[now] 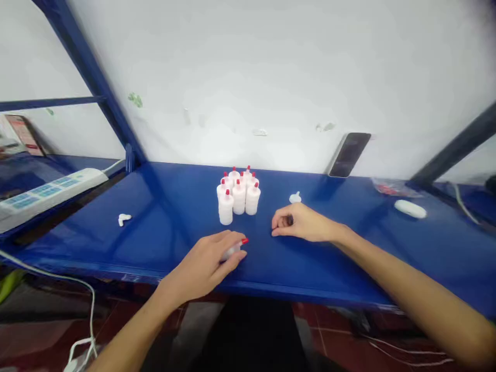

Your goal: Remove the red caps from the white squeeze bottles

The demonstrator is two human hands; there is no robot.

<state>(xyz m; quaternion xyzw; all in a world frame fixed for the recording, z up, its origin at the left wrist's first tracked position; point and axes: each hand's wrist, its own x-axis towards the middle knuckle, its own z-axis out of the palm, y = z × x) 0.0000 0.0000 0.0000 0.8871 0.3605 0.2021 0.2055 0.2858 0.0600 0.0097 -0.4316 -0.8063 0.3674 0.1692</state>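
Observation:
My left hand (211, 261) is closed around a small white squeeze bottle (231, 252) with a red tip, held tilted near the table's front edge. Much of that bottle is hidden by my fingers. On the blue table, my right hand (296, 222) has its fingers curled in a pinch; whatever may be between the tips cannot be made out. Just behind the hand lies a small white funnel-like piece (295, 197). A cluster of several upright white bottles with red tips (239, 199) stands beyond my left hand.
A dark phone (350, 155) leans on the white wall. To the right are a white oval case (410, 208) and a clear bag with red bits (393, 188). A white earbud (124, 219) lies at left, near a power strip (50, 188). Blue metal posts (93, 77) frame the table.

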